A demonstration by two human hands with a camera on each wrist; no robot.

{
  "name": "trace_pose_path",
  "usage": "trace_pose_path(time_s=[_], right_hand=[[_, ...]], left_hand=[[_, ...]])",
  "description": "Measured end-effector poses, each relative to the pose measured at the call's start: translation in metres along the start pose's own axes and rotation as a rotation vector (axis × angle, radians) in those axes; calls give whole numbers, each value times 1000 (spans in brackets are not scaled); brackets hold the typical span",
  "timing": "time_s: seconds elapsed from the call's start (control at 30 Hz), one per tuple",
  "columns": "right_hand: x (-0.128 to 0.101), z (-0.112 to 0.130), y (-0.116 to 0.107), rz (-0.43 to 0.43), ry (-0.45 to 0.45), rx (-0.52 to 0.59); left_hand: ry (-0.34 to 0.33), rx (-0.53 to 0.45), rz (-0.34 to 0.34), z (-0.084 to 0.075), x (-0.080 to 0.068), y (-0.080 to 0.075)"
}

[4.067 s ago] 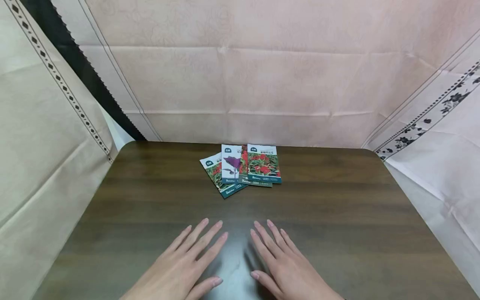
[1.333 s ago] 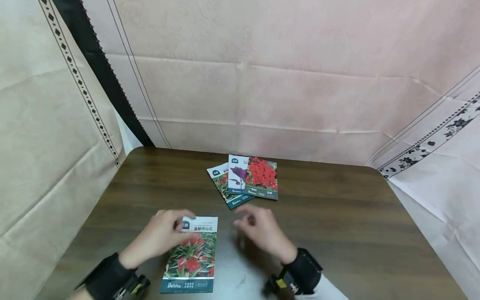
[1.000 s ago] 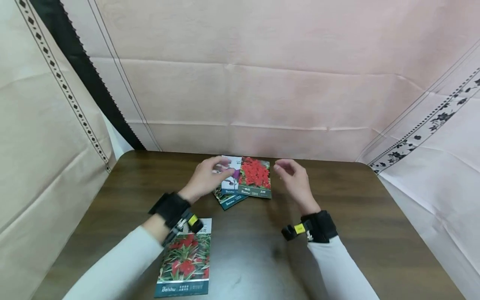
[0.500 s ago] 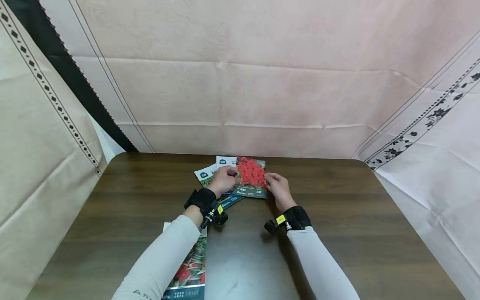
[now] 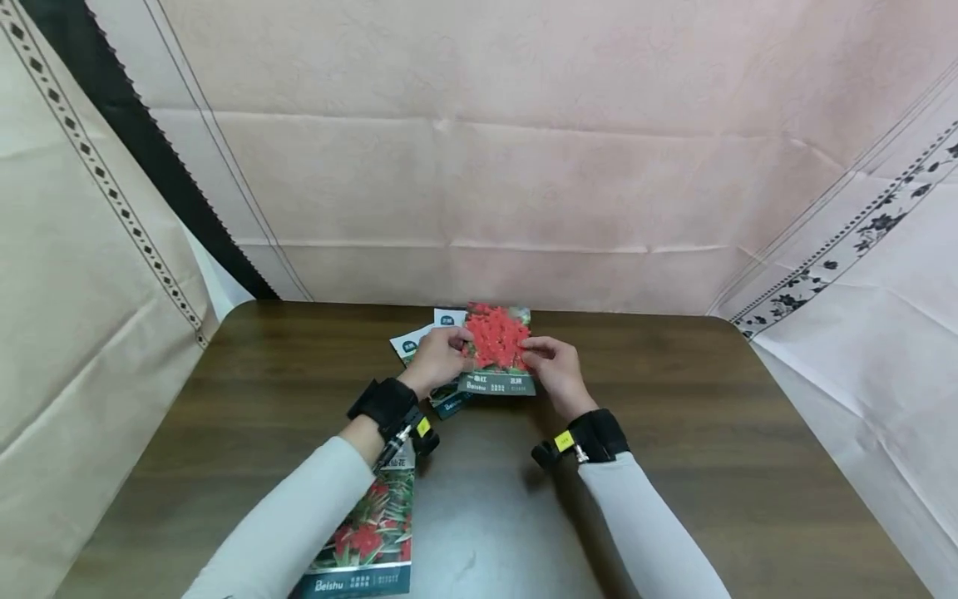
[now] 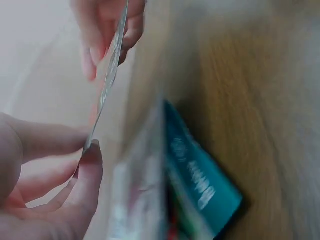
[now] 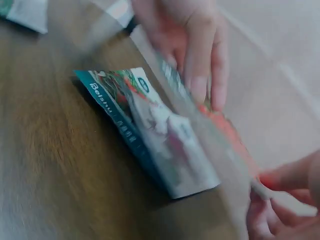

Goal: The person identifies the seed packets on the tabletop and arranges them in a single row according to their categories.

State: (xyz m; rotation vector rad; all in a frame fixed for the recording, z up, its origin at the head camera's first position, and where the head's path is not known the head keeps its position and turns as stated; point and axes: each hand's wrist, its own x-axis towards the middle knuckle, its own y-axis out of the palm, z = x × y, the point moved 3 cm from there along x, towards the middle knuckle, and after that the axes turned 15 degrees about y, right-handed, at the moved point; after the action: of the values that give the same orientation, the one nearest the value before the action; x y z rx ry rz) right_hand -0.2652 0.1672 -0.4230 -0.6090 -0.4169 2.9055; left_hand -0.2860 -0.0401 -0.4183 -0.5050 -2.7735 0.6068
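Both hands hold a flower seed packet (image 5: pixel 496 349) with a picture of bright red blooms, at the far side of the table. My left hand (image 5: pixel 437 359) pinches its left edge between thumb and fingers, and my right hand (image 5: pixel 555 370) pinches the right edge. The left wrist view has this packet nearly edge-on, tilted up above the others. Below it, in the right wrist view, a white packet with a purple flower (image 7: pixel 175 150) overlaps a red-and-green flower packet (image 7: pixel 107 95). My left hand covers part of these two in the head view.
Another red-and-green flower packet (image 5: pixel 367 541) lies near the front left, partly hidden under my left forearm. The brown wooden table (image 5: pixel 674 441) ends at a pale cloth backdrop (image 5: pixel 479 183). Black wrist cameras are strapped to both wrists.
A red-and-green packet moved from the far group to the front left. Both hands then reached back, gripped the red-bloom packet's edges, and tilted it up off the others.
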Motion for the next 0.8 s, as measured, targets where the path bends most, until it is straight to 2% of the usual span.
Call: trace_pose_path(time_s=[0.13, 0.2, 0.33, 0.43, 0.53, 0.63, 0.8], right_hand=[[-39, 15, -4, 86, -207, -231], [-62, 20, -2, 131, -295, -318], [-105, 23, 11, 196, -377, -433], [-128, 14, 26, 242, -403, -509], [-140, -1, 40, 265, -393, -594], [-144, -18, 50, 260, -366, -674], [-147, -37, 62, 261, -350, -728]], left_hand=[[157, 124, 66, -32, -34, -20], [208, 171, 98, -44, -55, -30], [213, 215, 161, -56, -104, -42], [179, 237, 199, -54, -136, -44], [155, 263, 244, -44, -159, -41], [137, 272, 290, -32, -173, -35], [126, 273, 316, -17, -184, -30]])
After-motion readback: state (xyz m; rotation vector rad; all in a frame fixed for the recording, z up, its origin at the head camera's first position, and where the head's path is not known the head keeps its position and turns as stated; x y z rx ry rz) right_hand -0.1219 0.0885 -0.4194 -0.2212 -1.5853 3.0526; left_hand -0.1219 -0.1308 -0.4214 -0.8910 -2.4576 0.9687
